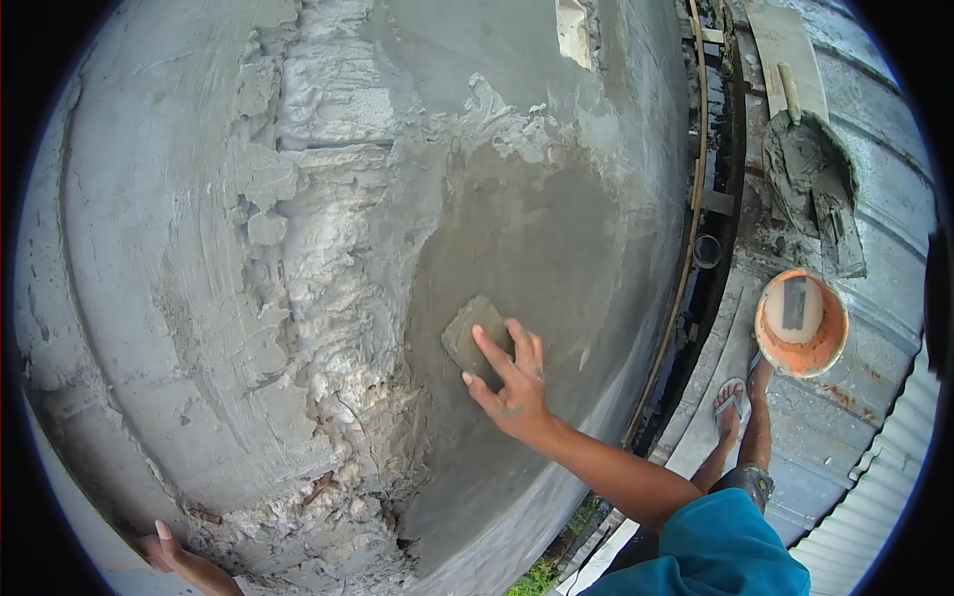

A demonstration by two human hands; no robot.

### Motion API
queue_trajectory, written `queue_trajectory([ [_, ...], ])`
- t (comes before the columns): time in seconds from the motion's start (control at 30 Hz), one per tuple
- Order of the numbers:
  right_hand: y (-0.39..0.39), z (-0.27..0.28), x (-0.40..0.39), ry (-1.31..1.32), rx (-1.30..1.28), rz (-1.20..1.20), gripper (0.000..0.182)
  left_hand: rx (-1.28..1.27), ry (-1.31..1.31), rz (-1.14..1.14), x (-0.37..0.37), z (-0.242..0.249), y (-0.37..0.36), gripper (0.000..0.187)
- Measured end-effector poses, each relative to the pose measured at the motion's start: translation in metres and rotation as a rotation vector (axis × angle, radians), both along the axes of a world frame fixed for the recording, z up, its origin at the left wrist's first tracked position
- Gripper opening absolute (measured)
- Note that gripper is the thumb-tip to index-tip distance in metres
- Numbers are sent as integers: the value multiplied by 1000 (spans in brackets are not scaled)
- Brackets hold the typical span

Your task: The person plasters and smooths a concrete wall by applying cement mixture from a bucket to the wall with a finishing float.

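My right hand (512,387) presses a flat, squarish, mortar-smeared sponge (467,338) against the wall, fingers spread over its back and right side. Around the sponge lies a darker, damp-looking patch of grey plaster (537,238). To the left runs a rough, crumbly strip of whitish mortar (338,248). Low at the left, my left hand (179,564) is partly cut off by the frame. Its thumb is stretched out near the wall's lower edge, and the other fingers are mostly hidden.
An orange-rimmed bucket (837,338) holds cloudy liquid and a grey flat piece. Beyond it sits a mortar-caked pan (850,164) with a wooden handle. My sandalled feet (730,407) stand beside a narrow gap with a long pole (699,149). Metal roofing (894,238) lies at right.
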State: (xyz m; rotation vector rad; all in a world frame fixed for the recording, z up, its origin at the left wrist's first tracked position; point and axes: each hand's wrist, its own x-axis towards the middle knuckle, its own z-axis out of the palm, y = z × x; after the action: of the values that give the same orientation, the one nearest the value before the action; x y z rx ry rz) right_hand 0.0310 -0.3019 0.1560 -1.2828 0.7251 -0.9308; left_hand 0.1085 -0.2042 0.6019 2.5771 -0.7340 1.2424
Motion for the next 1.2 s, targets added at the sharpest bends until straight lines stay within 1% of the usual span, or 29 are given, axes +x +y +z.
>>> queue_trajectory([
  [0.1, 24, -15, -13, 34, -39, 6, 62, 1, 2, -15, 6, 3, 4, 67],
  [0.17, -54, -29, 25, 49, 240, -116, 62, 21, 5, -16, 8, 6, 4, 66],
  [0.2, -85, -37, 37, 41, 231, -147, 62, 21, 3, -24, 9, 7, 5, 66],
  [0.23, -101, -44, 41, 36, 219, -177, 62, 21, 5, -31, 11, 8, 6, 66],
  [0.27, -90, -43, 37, 62, 224, -145, 62, 24, 7, -31, 12, 8, 7, 66],
  [0.33, -44, -30, 19, 106, 225, -81, 64, 30, -3, -27, 13, 10, 8, 66],
  [0.4, 30, -21, -11, 120, 81, 19, 65, 29, -11, -32, 13, 11, 8, 66],
  [0.5, 17, -21, 1, 87, 121, -29, 66, 37, -14, -35, 16, 14, 10, 66],
  [0.53, -15, -25, 18, 68, 183, -83, 65, 37, -14, -36, 16, 15, 10, 66],
  [0.57, -64, -29, 37, 51, 251, -129, 64, 41, -13, -37, 16, 16, 13, 66],
  [0.6, -111, -30, 44, -29, 351, -135, 64, 49, -8, -37, 16, 20, 15, 66],
  [0.63, -135, -32, 53, -40, 368, -172, 63, 58, -4, -35, 16, 23, 17, 65],
  [0.67, -142, -34, 58, -49, 381, -213, 63, 65, 6, -34, 17, 25, 17, 65],
  [0.73, -98, -24, 44, -1, 250, -145, 61, 67, 5, -31, 15, 27, 20, 65],
  [0.77, -63, -13, 30, 21, 183, -116, 61, 67, 6, -30, 15, 28, 20, 65],
  [0.8, -8, 1, 8, 17, 54, -64, 60, 70, 3, -27, 14, 28, 21, 65],
  [0.83, 47, 10, -11, -50, 43, -11, 59, 66, 0, -25, 14, 28, 22, 65],
  [0.93, 47, 12, -11, -16, -69, -12, 58, 66, 14, -22, 15, 36, 32, 65],
  [0.97, 21, 9, 3, -41, -85, -52, 57, 69, 25, -32, 16, 42, 37, 65],
  [1.0, -26, 2, 21, -61, -104, -80, 56, 60, 49, -43, 18, 48, 46, 65],
  [1.03, -77, -2, 37, -45, -41, -146, 56, 97, 49, -46, 16, 52, 49, 65],
  [1.07, -107, -2, 48, -27, 38, -204, 57, 134, 48, -49, 14, 57, 50, 66],
  [1.1, -112, 0, 52, -47, 128, -210, 57, 170, 47, -52, 12, 61, 52, 67],
  [1.13, -119, 3, 57, -70, 207, -233, 57, 150, 26, -48, 12, 58, 47, 66],
  [1.2, -98, 7, 50, -49, 176, -215, 57, 120, 1, -17, 7, 44, 39, 63],
])
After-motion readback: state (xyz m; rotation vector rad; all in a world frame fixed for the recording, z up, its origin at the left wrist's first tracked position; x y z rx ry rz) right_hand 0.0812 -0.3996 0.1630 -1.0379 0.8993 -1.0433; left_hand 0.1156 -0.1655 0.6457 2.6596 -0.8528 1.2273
